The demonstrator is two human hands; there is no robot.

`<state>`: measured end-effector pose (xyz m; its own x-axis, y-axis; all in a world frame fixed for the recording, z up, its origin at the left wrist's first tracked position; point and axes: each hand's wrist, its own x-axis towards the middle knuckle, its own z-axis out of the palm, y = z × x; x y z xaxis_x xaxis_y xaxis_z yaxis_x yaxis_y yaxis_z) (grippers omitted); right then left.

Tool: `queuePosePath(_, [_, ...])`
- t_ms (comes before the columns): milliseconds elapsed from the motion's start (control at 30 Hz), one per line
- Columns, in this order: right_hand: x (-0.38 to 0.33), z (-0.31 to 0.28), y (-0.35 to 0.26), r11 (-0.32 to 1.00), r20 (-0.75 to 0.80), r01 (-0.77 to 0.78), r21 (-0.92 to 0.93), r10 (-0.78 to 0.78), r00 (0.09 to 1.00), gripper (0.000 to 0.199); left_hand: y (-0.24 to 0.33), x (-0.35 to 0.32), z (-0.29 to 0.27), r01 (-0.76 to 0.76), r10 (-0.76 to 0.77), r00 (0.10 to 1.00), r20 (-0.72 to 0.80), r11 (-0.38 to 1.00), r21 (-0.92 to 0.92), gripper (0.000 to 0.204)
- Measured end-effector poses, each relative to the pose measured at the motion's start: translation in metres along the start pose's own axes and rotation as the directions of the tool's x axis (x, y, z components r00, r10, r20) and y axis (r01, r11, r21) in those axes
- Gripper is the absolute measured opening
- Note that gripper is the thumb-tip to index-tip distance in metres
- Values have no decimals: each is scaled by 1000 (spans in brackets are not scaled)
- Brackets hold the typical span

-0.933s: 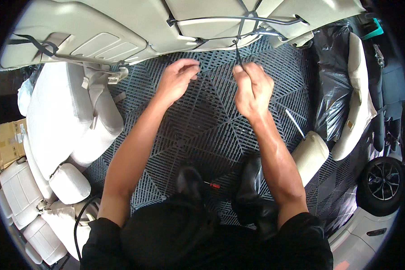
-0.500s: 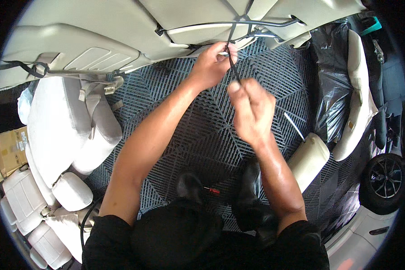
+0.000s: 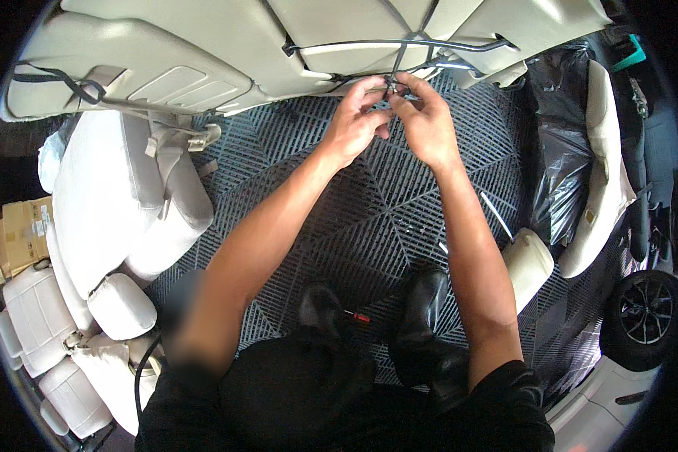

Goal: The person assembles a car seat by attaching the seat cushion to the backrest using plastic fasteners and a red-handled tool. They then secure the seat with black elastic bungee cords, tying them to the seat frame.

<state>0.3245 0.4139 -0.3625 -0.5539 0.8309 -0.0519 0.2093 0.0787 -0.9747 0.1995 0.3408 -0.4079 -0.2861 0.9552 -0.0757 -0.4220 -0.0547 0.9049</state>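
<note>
My right hand (image 3: pixel 432 128) pinched the lower end of a black strap (image 3: pixel 401 59) between thumb and forefinger; my left hand (image 3: pixel 352 126) curled its fingers close beside, though whether it gripped I could not tell. Just beyond both hands, the strap crossed a dark rod (image 3: pixel 346 44) along a beige panel (image 3: pixel 181 45); slatted floor tiles (image 3: pixel 286 151) lay beneath them.

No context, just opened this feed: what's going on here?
A person has both bare hands, the left hand and the right hand, close together at the lower part of a dark strap, by the edge of a large beige panel. The exact grip is too small to tell. A red-handled screwdriver lies on the slatted floor between the person's boots.
</note>
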Motion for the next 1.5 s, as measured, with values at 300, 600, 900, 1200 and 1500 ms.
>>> queuePosePath(300, [7,-18,-10,826,9,183,-534,-210,978,23,-2,0,2,-8,11,998,-58,998,55,44])
queuePosePath(600, [-46,-44,-40,991,86,123,55,-128,988,11,-9,-4,-1,-52,63,998,-24,946,321,25])
queuePosePath(900, [-17,-28,-18,996,-158,48,78,-35,987,29,-48,-132,20,-277,-511,636,579,549,788,29])
queuePosePath(1200, [32,-12,-40,915,-468,400,-48,-374,801,24,-12,-83,-6,-40,-161,972,170,602,798,23])
queuePosePath(1500, [39,-19,-39,742,-357,470,-479,-653,667,20,-20,-89,-5,-145,-154,946,286,589,795,24])
